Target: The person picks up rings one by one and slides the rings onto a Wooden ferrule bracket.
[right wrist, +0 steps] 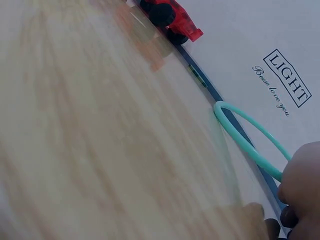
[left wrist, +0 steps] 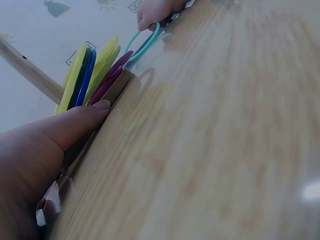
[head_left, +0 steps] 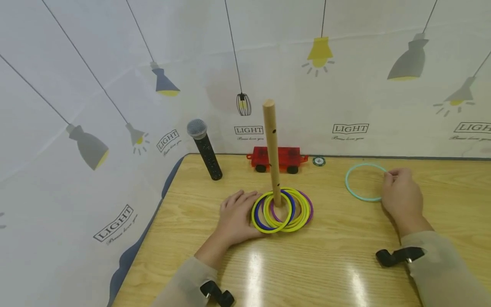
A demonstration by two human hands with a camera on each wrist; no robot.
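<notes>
A wooden peg [head_left: 271,149] stands upright on a low wooden base [left wrist: 118,85]. Several yellow, blue, purple and green rings [head_left: 303,213] lie stacked and overlapping around its foot. My left hand [head_left: 238,219] holds the base from its left side, the thumb [left wrist: 85,120] along the near edge and the fingers toward the far side, partly hidden. Out to the right, my right hand [head_left: 402,196] pinches a turquoise ring [head_left: 348,186] by its right edge. That turquoise ring [right wrist: 245,145] appears tilted and slightly raised off the table in the right wrist view.
Behind the peg stands a red toy wagon [head_left: 287,157] with black wheels, a small round chip [head_left: 319,161] to its right. A black microphone [head_left: 207,153] stands upright at the back left. A lamp-printed cloth [head_left: 291,85] rises along the wooden table's [head_left: 314,268] back edge.
</notes>
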